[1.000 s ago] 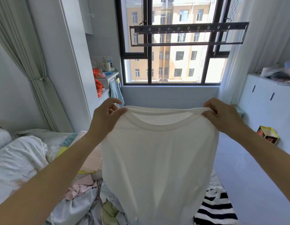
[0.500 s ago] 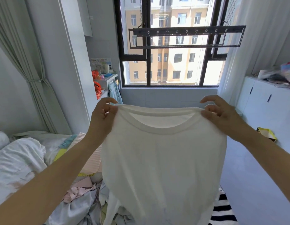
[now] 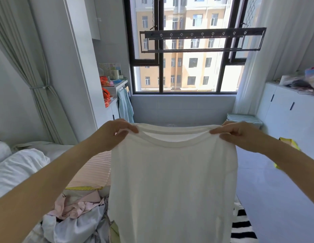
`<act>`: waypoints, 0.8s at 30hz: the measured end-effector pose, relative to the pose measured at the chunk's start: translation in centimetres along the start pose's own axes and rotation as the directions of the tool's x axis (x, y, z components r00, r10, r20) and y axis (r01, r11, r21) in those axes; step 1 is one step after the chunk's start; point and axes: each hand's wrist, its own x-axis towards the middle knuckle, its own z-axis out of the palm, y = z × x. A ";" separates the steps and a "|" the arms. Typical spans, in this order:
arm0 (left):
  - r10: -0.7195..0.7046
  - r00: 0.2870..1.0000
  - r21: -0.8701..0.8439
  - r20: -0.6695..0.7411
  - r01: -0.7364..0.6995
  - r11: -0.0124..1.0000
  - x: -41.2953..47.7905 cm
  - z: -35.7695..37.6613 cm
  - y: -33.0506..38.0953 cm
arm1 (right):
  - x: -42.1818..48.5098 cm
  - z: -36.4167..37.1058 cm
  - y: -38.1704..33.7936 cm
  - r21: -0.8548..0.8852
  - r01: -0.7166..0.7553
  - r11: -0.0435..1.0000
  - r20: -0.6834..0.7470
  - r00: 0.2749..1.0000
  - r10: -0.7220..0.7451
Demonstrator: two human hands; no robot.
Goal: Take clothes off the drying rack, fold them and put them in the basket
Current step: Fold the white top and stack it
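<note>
Left grip [image 3: 109, 135] and right grip [image 3: 240, 135] each pinch the white shirt [image 3: 172, 181] at its shoulders, clothes pile [image 3: 79, 213] at 7 o'clock.

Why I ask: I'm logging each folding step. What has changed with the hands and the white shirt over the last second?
The right hand lifted its fingers half a second ago and has taken a fresh grip on the white shirt at its shoulder; both hands now sit slightly lower. The left hand kept its pinch on the other shoulder, and the shirt still hangs spread above the clothes pile.
</note>
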 end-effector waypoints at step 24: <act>-0.193 0.928 0.281 -0.320 0.288 0.915 3.6 -2.2 -1.6 | 3.4 -0.5 -2.1 0.009 -0.023 1.000 -0.449 0.893 0.024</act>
